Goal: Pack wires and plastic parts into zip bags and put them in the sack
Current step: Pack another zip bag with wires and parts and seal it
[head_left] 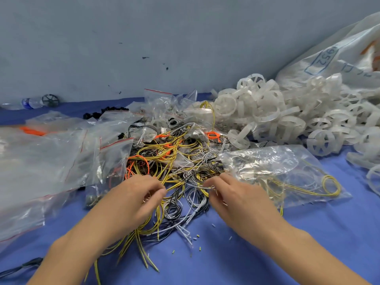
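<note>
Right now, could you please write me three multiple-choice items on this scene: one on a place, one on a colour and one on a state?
1. Where do the rings lie?
A) far right, by the sack
B) near left
C) at the near edge

2. What colour is the cloth under the wires?
A) green
B) blue
C) red

3. What are the left hand and right hand doing?
A) lying flat
B) holding a bottle
C) pinching wires

Answers:
1 A: the white pile sits against the sack at the right.
2 B: blue shows all round the wires.
3 C: the fingers of both hands curl round wire strands.
</note>
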